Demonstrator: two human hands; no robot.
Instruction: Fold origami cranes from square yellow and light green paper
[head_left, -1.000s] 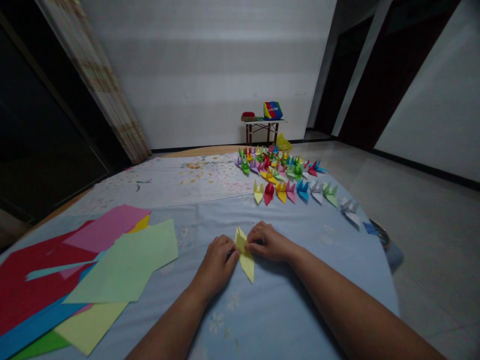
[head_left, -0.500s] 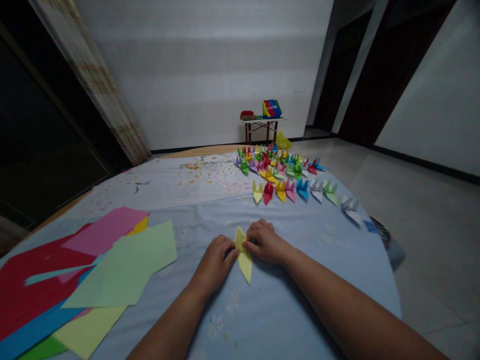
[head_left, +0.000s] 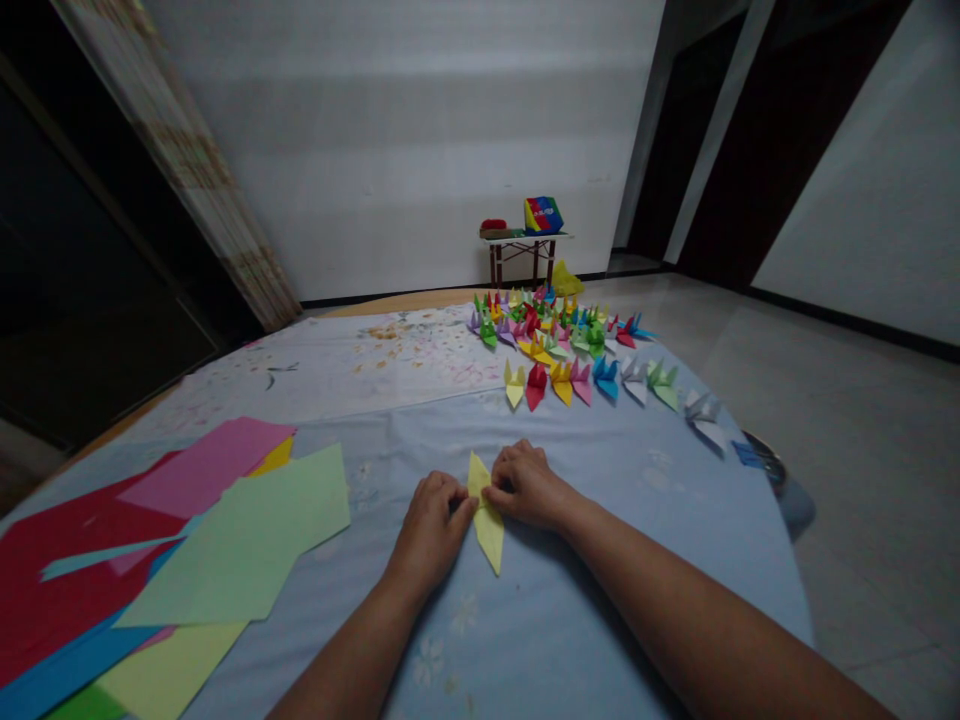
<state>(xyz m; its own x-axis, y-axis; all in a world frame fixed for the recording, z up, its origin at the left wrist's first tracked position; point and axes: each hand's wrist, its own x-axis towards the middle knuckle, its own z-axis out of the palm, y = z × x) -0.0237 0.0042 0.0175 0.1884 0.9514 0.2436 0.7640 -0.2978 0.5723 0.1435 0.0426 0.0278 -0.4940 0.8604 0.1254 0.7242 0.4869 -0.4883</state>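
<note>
A folded piece of yellow origami paper (head_left: 491, 537), long and pointed at both ends, lies on the blue tablecloth between my hands. My left hand (head_left: 437, 520) pinches its left edge near the middle with thumb and fingers. On the opposite edge, slightly higher, my right hand (head_left: 525, 484) has its fingertips closed on the paper. Beyond my hands stands a row of folded paper cranes (head_left: 535, 386) in several colours. What the undersides of my fingers touch is hidden.
Loose coloured sheets overlap on the left, a pale green sheet (head_left: 247, 545) uppermost, with a pink sheet (head_left: 210, 465) and a red sheet (head_left: 67, 570) about it. More cranes crowd the table's far right. A small stand (head_left: 521, 241) with a colourful box (head_left: 543, 215) is by the wall.
Both hands keep their hold on the yellow paper, nearly still. The view has shifted very slightly; nothing was let go or picked up.
</note>
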